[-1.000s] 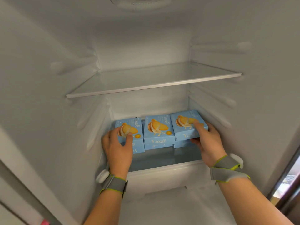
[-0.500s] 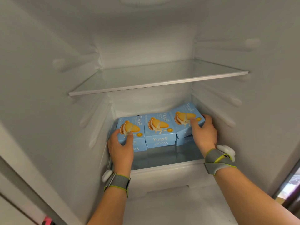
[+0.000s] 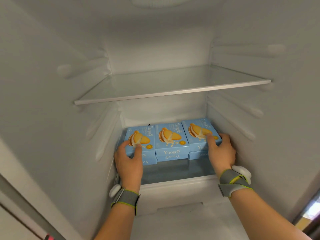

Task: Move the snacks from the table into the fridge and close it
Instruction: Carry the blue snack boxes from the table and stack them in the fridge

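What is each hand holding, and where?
Left hand grips the left top box at its front-left corner; right hand grips the right top box at its front-right corner.

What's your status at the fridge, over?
Left grip holds left box, right grip holds right box. Boxes stacked on lower shelf. Nothing in the way.

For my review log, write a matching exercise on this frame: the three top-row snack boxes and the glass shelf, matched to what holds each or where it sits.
Things:
1. left box
2. middle box
3. right box
4. glass shelf

States:
A. held by the right hand
B. above the boxes
C. touched by neither hand
D. held by the left hand

Pairs: 1-D, 2-C, 3-A, 4-B
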Motion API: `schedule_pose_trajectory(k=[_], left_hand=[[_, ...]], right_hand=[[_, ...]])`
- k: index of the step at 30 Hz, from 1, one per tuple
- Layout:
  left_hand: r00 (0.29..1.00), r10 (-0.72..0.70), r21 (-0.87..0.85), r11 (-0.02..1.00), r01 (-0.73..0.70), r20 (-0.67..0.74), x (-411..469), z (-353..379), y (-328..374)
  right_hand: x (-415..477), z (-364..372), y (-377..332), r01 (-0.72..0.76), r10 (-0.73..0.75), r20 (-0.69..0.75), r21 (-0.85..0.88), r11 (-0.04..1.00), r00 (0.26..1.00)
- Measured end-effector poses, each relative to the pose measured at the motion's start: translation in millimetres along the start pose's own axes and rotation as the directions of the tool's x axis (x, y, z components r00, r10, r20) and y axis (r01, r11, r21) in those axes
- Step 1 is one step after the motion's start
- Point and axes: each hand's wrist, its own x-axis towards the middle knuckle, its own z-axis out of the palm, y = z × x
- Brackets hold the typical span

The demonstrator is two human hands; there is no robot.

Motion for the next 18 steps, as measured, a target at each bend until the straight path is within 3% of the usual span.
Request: schedule_pose_trajectory(k=[18], left_hand=[[0.996,-0.086,0.048,0.995,0.086,0.004,-35.5,-11.2,15.0]], right_hand=[[-35.1,-24.6,8.5,0.013,-0.036,0.136,0.166,0.986,0.990]])
